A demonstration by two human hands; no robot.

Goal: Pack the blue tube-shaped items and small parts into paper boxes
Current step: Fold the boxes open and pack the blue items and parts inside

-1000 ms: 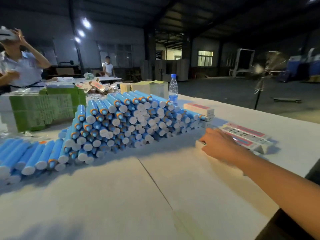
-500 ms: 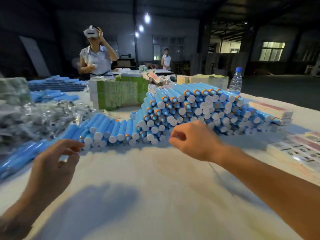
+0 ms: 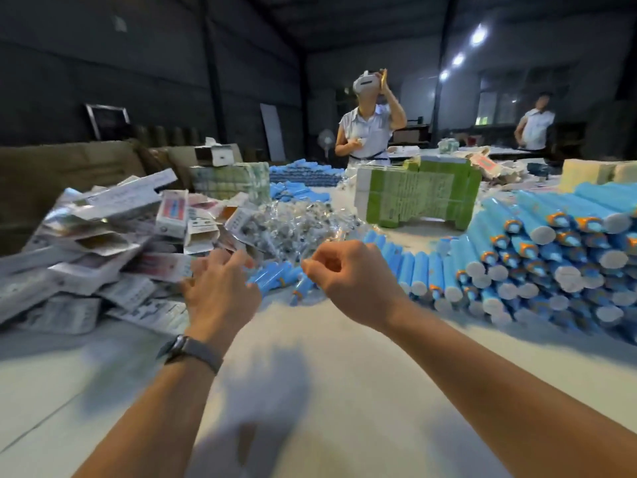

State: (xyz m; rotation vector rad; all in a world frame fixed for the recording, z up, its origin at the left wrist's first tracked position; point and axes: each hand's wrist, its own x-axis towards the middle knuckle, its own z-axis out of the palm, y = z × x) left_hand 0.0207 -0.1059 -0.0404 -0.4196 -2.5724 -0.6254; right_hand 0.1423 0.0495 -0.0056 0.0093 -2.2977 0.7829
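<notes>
A big stack of blue tubes (image 3: 551, 257) with white and orange ends fills the right of the table. A flat row of blue tubes (image 3: 424, 267) runs from it toward the middle. Clear bags of small parts (image 3: 303, 225) lie heaped behind my hands. Folded paper boxes (image 3: 113, 236) are piled at the left. My left hand (image 3: 220, 291) hovers with loosely spread fingers at the edge of the box pile, holding nothing. Over some loose blue tubes, my right hand (image 3: 351, 281) has its fingers curled and nothing visible in it.
A green bundle of flat cartons (image 3: 420, 198) stands behind the parts, another bundle (image 3: 234, 181) further left. A person wearing a headset (image 3: 368, 132) stands across the table, a second person (image 3: 534, 125) at the far right. The white table (image 3: 310, 374) stretches in front of me.
The view has swung left, bringing the box pile into sight. Both hands have moved forward and left; the left hand now reaches the boxes' edge.
</notes>
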